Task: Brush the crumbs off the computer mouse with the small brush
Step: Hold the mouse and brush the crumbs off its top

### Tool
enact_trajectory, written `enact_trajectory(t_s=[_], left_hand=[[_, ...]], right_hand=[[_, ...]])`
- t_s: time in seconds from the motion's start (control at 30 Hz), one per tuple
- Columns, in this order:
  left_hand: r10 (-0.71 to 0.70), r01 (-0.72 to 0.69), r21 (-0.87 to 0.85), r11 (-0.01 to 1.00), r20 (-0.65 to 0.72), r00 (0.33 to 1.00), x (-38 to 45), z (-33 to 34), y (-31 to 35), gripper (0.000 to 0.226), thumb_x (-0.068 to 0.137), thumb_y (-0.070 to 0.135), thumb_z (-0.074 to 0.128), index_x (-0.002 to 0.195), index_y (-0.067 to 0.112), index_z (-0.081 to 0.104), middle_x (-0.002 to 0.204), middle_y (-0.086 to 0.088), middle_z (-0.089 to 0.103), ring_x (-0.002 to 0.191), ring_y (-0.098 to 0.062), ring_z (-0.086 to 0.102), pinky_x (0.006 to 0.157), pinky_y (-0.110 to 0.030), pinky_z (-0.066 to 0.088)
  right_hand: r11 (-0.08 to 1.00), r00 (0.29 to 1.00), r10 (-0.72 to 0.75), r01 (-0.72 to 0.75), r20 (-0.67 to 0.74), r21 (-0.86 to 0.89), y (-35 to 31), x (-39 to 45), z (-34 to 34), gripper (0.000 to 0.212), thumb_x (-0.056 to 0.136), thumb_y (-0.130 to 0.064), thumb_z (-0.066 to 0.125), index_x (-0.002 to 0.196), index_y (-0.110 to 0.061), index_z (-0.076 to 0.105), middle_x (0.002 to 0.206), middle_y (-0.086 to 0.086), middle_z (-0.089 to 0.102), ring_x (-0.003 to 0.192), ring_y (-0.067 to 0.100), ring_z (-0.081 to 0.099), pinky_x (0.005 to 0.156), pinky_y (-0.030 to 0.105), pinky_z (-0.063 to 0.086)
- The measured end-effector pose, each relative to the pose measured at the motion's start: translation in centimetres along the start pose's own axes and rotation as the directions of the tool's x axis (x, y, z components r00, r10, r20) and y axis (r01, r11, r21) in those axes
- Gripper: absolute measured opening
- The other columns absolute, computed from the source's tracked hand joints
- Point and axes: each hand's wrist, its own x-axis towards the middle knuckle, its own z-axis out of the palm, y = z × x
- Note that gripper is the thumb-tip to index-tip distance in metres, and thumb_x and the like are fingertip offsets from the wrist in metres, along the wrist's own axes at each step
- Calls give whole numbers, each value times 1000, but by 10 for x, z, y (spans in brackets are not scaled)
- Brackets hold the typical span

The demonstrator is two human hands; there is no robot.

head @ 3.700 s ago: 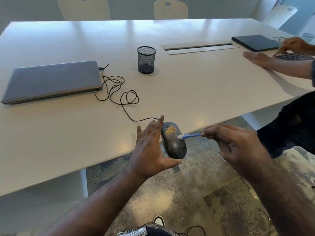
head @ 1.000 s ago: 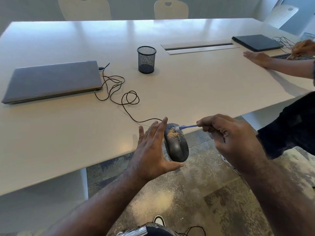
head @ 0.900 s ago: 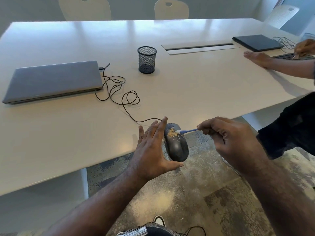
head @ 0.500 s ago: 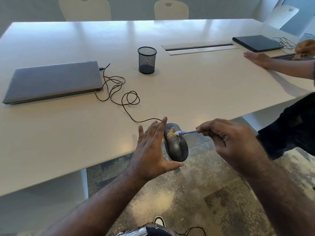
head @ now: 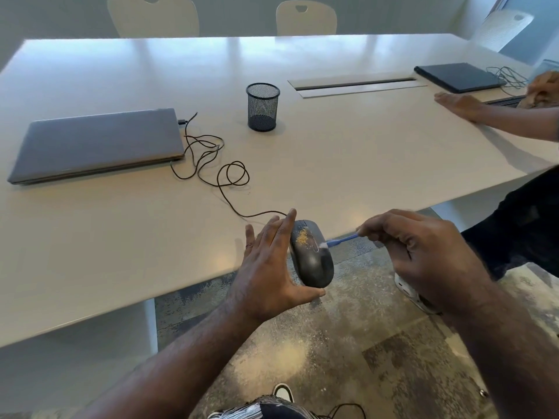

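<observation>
Left hand (head: 266, 267) grip: grasping the computer mouse (head: 311, 258). Fingers extend flat along the mouse's left flank, and the thumb hooks under its near end. The mouse is held just past the near edge of the bench (head: 121, 237), above the patterned floor (head: 302, 358), top face turned up and tilted toward the right.

Right hand (head: 423, 255) grip: clenched on the small brush (head: 340, 241). The fingertips pinch the far end of the blue handle, so most of the handle projects leftward out of the hand. The pale bristle tip touches the mouse's upper surface near the scroll wheel area, on the right half of the shell.

Crumbs (head: 302, 237): a tan patch lies on the front part of the mouse, just left of the bristle tip and beside the left index finger. The rear part of the shell shows bare dark plastic.

Cable (head: 230, 176): runs from the mouse's front end across the bench in loose loops to a closed grey laptop (head: 96, 143) at far left.

Other items on the bench: a black mesh pen cup (head: 262, 106) near the middle, a dark closed laptop (head: 458, 77) at far right, and a second person's forearm (head: 484, 113) resting on the right edge.
</observation>
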Motion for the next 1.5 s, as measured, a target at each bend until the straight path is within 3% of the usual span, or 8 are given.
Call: enact_trajectory(t_s=[0.13,0.3,0.53,0.73,0.9,1.2,1.33,1.5], left_hand=[[2,-2,-3,1000,3,1000,0,1,1,135,59,72,77,156,35,-9,164,4,17,153,-9,1,118,-32,-21],[-2,2,0,1000,-4,1000,1,-1,1,136,58,72,78,157,34,-9,164,3,17,153,-11,3,119,-34,-19],[2,-2,-1,1000,-4,1000,0,-1,1,136,58,72,79,157,32,-6,164,3,18,153,-10,3,118,-31,-21],[-6,6,-3,1000,-10,1000,1,-2,-1,138,57,72,78,156,35,-10,164,3,17,153,-10,3,119,-33,-20],[-11,11,-25,1000,-7,1000,1,-1,-4,136,56,76,74,155,40,-12,164,3,18,153,-11,3,117,-31,-22],[-6,4,-61,998,-33,999,2,0,-4,140,55,74,77,154,43,-18,164,2,19,153,-11,6,118,-33,-21],[-2,-1,-75,997,-32,999,2,2,-1,144,54,70,81,154,41,-19,163,3,23,152,-11,11,118,-29,-21],[15,-20,-101,995,-41,999,1,3,5,150,52,67,84,153,38,-24,158,2,30,150,-9,16,120,-37,-17]], right_hand=[[999,999,-4,6,-37,37,-2,1,-2,28,88,-3,61,104,-23,71,98,-9,71,86,10,69,69,39,60],[1000,1000,-20,20,22,-4,-7,1,2,28,84,1,66,101,-20,73,95,-10,72,84,6,69,68,35,60],[1000,997,4,-2,-84,19,-2,1,-1,28,87,0,61,102,-21,72,94,-11,70,83,5,68,67,37,60],[1000,1000,22,-22,10,17,-4,-3,0,29,82,2,69,98,-22,73,90,-14,71,79,3,68,63,35,60],[999,997,28,-27,-75,25,0,-4,-4,29,84,2,68,97,-24,72,88,-21,67,83,-1,66,66,28,57],[998,999,32,-30,-37,48,0,-7,-4,18,84,-15,68,95,-28,72,88,-17,69,70,12,67,55,38,57],[998,993,15,-7,-117,70,-5,-3,-3,16,87,-12,67,97,-22,73,90,-15,70,77,6,68,60,35,58],[994,992,-36,49,-124,98,-19,5,9,21,91,-9,64,108,-20,71,106,-12,71,97,1,67,77,29,58]])
